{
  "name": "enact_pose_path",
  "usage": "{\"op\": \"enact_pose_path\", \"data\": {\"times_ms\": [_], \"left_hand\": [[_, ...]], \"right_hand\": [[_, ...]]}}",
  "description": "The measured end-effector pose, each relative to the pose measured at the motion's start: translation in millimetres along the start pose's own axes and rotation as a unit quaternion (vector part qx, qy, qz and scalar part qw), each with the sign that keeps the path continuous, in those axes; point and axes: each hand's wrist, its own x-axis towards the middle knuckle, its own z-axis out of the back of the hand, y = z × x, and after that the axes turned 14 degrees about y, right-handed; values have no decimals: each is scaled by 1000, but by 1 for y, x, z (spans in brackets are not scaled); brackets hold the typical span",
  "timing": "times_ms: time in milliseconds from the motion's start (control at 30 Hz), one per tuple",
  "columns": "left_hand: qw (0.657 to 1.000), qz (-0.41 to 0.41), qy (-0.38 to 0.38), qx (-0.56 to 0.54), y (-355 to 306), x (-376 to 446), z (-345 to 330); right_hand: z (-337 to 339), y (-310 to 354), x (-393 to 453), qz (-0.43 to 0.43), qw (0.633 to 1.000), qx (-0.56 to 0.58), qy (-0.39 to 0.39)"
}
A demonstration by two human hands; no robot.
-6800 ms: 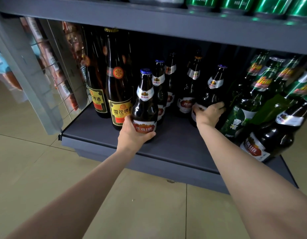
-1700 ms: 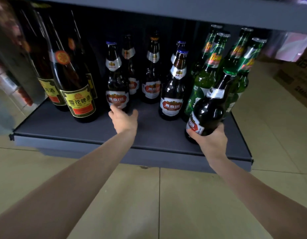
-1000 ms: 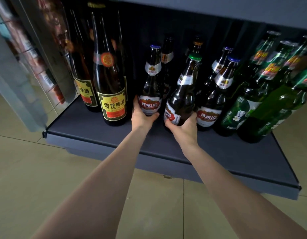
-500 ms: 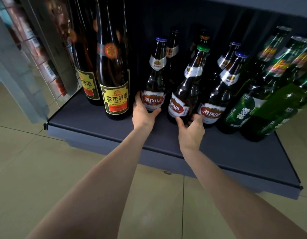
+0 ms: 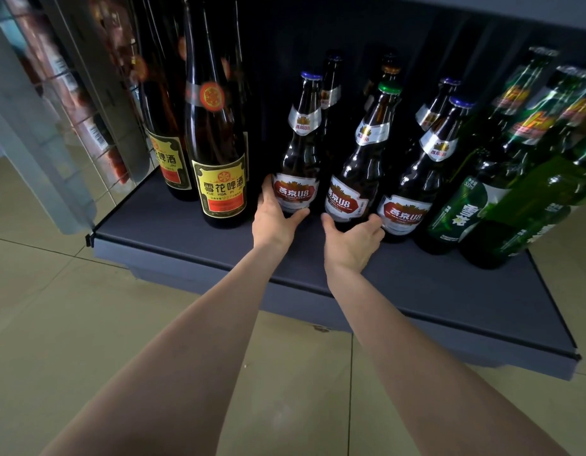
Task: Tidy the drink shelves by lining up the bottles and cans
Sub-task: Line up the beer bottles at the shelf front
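Note:
On the dark grey shelf [image 5: 433, 291], three brown beer bottles with red-and-white labels stand in a front row. My left hand [image 5: 274, 216] grips the base of the left, blue-capped bottle [image 5: 301, 153]. My right hand [image 5: 352, 240] cups the base of the middle, green-capped bottle [image 5: 364, 172], with the thumb on its left and the fingers on its right. This bottle leans slightly to the right. The third brown bottle [image 5: 416, 195], blue-capped, stands close on its right. More brown bottles stand behind these in the dark.
Two tall dark bottles with yellow labels [image 5: 219, 153] [image 5: 164, 139] stand at the shelf's left, by a wire side panel [image 5: 97, 93]. Several green bottles [image 5: 466, 205] crowd the right side. An upper shelf overhangs. Beige floor tiles [image 5: 87, 324] lie below.
My right hand has brought the green-capped bottle from the right and set it between the two blue-capped ones, then slid down to its base. My left hand has stayed on its bottle.

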Motion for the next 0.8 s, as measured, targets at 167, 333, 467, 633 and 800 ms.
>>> {"op": "enact_pose_path", "data": {"times_ms": [167,333,467,633,800], "left_hand": [[1000,-3,-6,3,0,0,-1],[1000,-17,-5,16,4,0,0],[1000,-25,5,19,8,2,1],[999,-33,33,9,8,6,3],[998,-44,44,-5,8,8,2]], "right_hand": [[-13,5,2,-25,997,-66,-35],[-17,9,10,-58,995,-55,-66],[-15,5,11,-46,997,-36,-59],[-13,3,12,-36,997,-27,-58],[-14,1,10,-12,998,-7,-65]]}}
